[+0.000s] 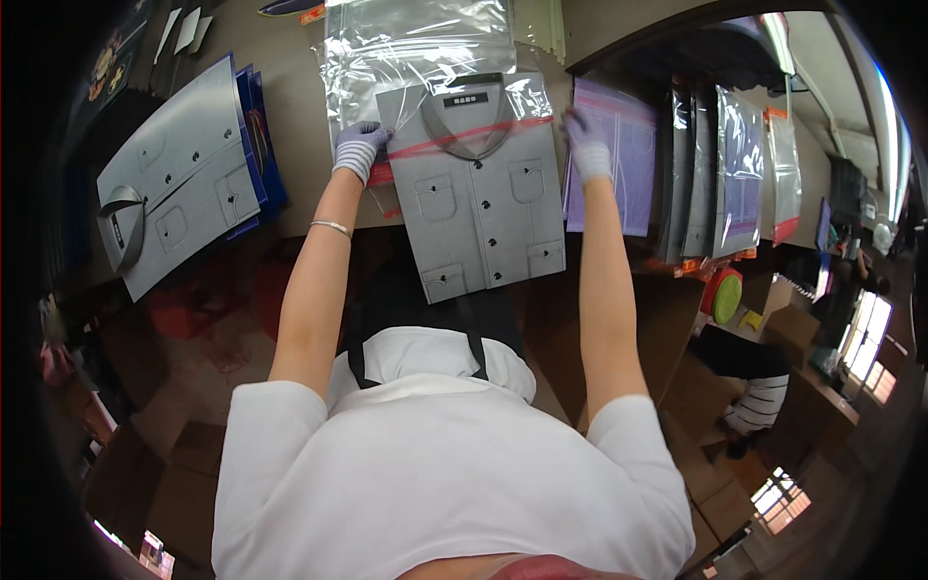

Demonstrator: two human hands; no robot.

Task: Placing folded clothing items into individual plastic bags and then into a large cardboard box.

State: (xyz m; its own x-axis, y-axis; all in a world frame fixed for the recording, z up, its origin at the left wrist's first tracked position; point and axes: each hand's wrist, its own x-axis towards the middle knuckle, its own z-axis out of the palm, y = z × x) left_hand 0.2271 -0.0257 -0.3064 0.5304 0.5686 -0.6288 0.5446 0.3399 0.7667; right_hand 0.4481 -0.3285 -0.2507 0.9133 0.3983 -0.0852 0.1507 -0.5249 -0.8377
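A flat grey shirt-shaped piece [493, 217] with a collar, pockets and dark buttons lies in front of me, its lower end reaching past the table edge. Its upper part is under the clear film of a plastic bag [416, 48], whose red-edged mouth crosses below the collar. My left hand [358, 150], in a white and lilac striped glove, is closed on the bag's left edge beside the collar. At the right edge of the grey piece is my right hand [588, 147], gloved alike; its fingers are smeared by motion, so their grip cannot be told.
Left of me lies a stack of grey shirt-shaped pieces [184, 164] over blue ones. On the right are a purple bagged piece [614, 159] and a row of bagged pieces [739, 174]. Cardboard boxes [793, 333] and a person in a striped sleeve [757, 404] are beyond.
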